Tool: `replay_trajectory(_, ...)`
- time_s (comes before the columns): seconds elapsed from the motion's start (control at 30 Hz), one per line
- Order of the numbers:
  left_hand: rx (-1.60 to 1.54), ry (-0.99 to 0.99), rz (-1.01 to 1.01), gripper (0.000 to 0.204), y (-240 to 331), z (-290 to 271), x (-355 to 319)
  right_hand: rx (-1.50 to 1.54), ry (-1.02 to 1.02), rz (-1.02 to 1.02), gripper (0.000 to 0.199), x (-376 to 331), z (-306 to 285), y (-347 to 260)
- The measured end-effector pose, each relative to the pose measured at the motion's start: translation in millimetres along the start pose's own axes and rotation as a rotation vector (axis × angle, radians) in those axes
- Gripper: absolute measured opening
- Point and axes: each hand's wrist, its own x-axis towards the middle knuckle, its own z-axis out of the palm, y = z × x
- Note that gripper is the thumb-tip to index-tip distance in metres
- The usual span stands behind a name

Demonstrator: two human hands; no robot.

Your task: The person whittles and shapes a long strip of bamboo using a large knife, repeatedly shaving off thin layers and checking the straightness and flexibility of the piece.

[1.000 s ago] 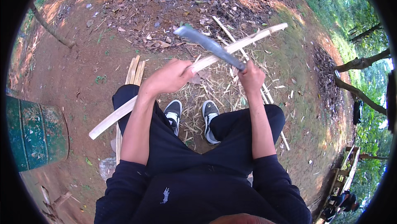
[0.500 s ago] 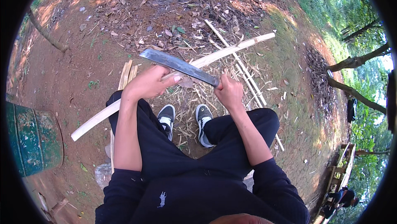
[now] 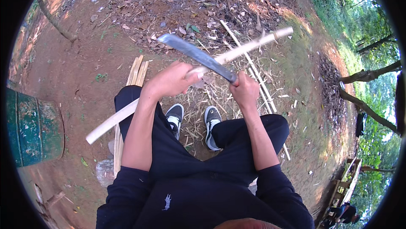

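A long pale bamboo strip slants across in front of me, its near end past my left knee and its far end at upper right. My left hand is closed around its middle, thumb pointing right. My right hand grips the handle of a machete. The broad dark blade points up and left and crosses over the strip just beyond my left hand; whether its edge touches is blurred. A thin curled shaving stands up near the strip's far end.
Split bamboo lengths lie by my left leg, and narrow sticks lie on the ground at right. Shavings cover the soil around my shoes. A green drum stands at left, trees at right. Another person is at far lower right.
The machete has shifted up and right, its blade tilting more steeply. My left hand and the bamboo strip appear a little farther right, partly because the whole view has shifted.
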Motion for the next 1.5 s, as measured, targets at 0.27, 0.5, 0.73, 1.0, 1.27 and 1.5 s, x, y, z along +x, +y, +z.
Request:
replay_trajectory(0.27, 0.121, -0.161, 0.023, 0.042, 11.4, 6.7, 3.1, -0.017, 0.038, -0.046, 0.015, -4.7, 15.9, 27.8)
replay_trajectory(0.5, 0.141, -0.098, 0.038, 0.041, 14.5, 10.5, 4.7, -0.048, 0.055, -0.009, 0.016, -8.8, 16.6, 36.3)
replay_trajectory(0.73, 0.185, -0.060, 0.105, 0.041, -2.5, -0.2, -2.9, -0.037, -0.025, 0.057, 0.018, -14.0, 14.0, 48.7)
replay_trajectory(1.0, 0.148, -0.121, -0.021, 0.039, 9.7, -24.8, -23.6, -0.020, -0.050, 0.035, 0.023, -18.5, 9.4, 57.7)
replay_trajectory(1.27, 0.116, -0.103, -0.105, 0.039, 5.9, -24.8, -18.2, -0.112, 0.042, 0.004, 0.019, -7.2, -6.0, 60.6)
replay_trajectory(1.5, 0.133, -0.070, 0.088, 0.036, 13.7, -0.4, -8.1, -0.242, 0.277, -0.166, 0.025, 15.1, -9.6, 23.0)
